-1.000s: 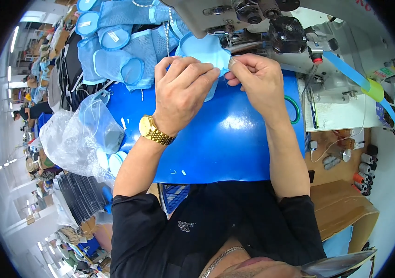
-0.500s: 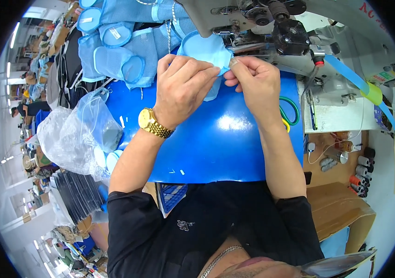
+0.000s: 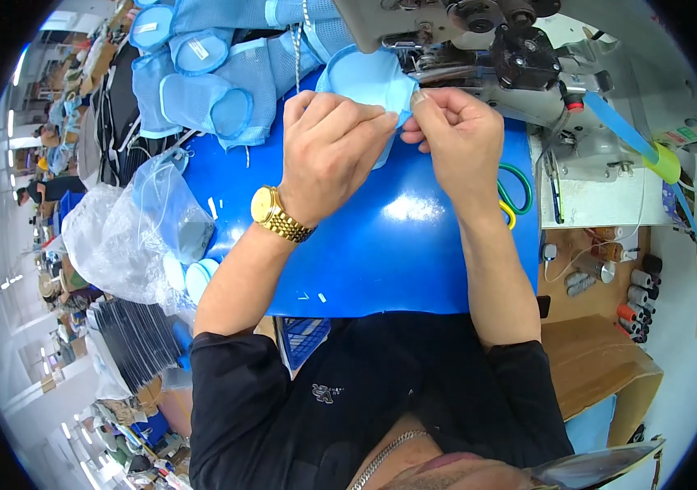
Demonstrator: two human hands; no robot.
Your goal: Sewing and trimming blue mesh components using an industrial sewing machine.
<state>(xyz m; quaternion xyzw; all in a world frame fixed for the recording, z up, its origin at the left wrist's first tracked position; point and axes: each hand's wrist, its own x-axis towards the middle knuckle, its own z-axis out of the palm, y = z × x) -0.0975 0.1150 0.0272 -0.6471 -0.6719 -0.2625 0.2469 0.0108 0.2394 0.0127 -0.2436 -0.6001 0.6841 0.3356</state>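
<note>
Both hands pinch the near edge of a light-blue fabric piece with a round panel, close to the sewing machine. My left hand, with a gold watch on its wrist, closes on the edge from the left, fingertips together. Thumb against curled fingers, my right hand grips the same edge at its right corner. The two sets of fingertips are a short way apart. Part of the fabric hangs down behind my left fingers, where I cannot make out its shape.
Several blue mesh pouches pile up at the far left. A clear plastic bag and light-blue discs lie at the left edge of the blue table. Green-and-yellow-handled scissors lie beside my right forearm. Blue tape hangs from the machine.
Both hands keep their pinch on the fabric. They and the fabric sit slightly farther right in the picture, while the whole view has shifted a little.
</note>
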